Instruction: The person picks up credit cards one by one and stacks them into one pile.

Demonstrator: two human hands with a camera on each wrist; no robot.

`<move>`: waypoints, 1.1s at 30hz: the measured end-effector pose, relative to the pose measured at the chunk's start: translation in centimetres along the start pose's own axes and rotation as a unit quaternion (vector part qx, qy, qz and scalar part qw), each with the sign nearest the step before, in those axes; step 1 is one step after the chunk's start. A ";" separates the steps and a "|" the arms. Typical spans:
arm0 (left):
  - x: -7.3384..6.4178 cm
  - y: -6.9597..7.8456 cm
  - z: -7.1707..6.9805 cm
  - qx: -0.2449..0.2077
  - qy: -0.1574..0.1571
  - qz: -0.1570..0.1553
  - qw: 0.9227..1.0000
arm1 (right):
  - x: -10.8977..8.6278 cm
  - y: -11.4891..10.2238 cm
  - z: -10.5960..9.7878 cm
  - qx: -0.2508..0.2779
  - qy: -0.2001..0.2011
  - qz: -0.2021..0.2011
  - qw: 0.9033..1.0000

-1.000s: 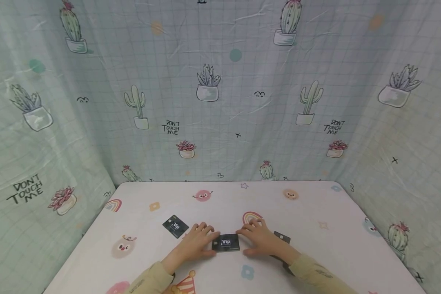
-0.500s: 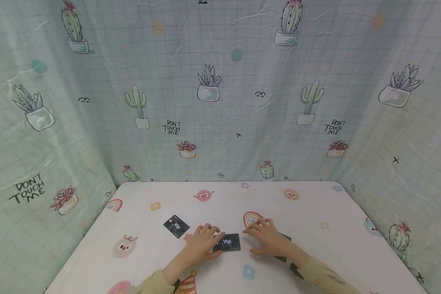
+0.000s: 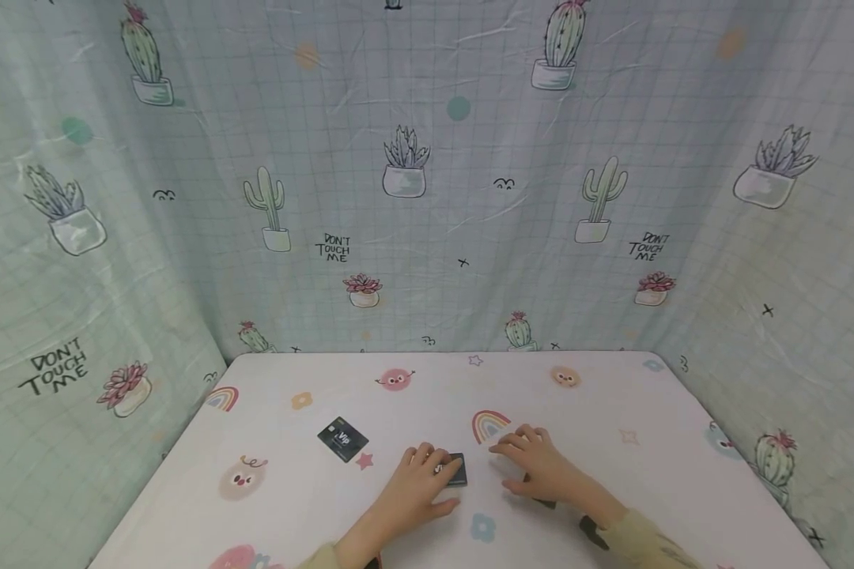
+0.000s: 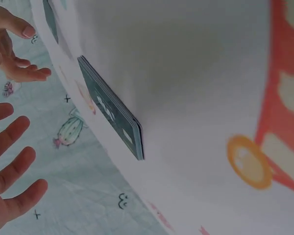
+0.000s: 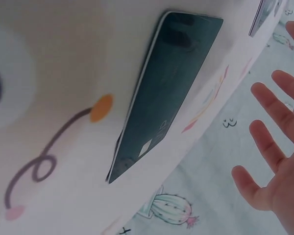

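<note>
A squared stack of dark "Vip" cards (image 3: pixel 459 472) lies mid-table, partly covered by my left hand (image 3: pixel 414 484). In the left wrist view the stack (image 4: pixel 110 105) shows layered edges, and the left fingers (image 4: pixel 17 169) are spread above it, apart from it. My right hand (image 3: pixel 539 468) hovers to the right with loosely spread fingers, holding nothing. Under it lies another dark card (image 3: pixel 545 503), mostly hidden in the head view; the right wrist view shows that card (image 5: pixel 171 88) with a dark edge beneath. A single dark card (image 3: pixel 343 439) rests flat at the left.
The white table (image 3: pixel 427 395) carries printed rainbows, faces and flowers. Patterned cactus curtains (image 3: pixel 462 221) enclose it at the back and both sides. A dark band (image 3: pixel 593 532) sits at the right wrist.
My left hand has shifted right and now covers part of the card stack. My right hand has drawn away to the right, farther from the stack. The cards look unmoved.
</note>
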State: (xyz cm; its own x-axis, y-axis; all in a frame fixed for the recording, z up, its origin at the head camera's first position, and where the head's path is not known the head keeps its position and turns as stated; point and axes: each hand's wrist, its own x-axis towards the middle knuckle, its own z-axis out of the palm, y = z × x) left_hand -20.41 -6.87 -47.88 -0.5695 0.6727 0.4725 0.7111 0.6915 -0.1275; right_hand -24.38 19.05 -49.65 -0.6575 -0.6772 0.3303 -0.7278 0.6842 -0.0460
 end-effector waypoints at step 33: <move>6.8 10.8 4.5 0.049 -0.036 -0.165 0.984 | -5.3 3.4 -1.3 -0.032 -0.013 0.049 0.998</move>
State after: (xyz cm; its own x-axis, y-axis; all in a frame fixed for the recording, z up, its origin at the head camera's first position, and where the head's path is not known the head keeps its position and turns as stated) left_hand -18.50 6.33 -49.95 -0.7930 0.4215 0.4398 0.4416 0.8951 -0.0617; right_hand -23.14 25.30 -50.27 -0.7303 -0.6124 0.3026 -0.6463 0.7629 -0.0157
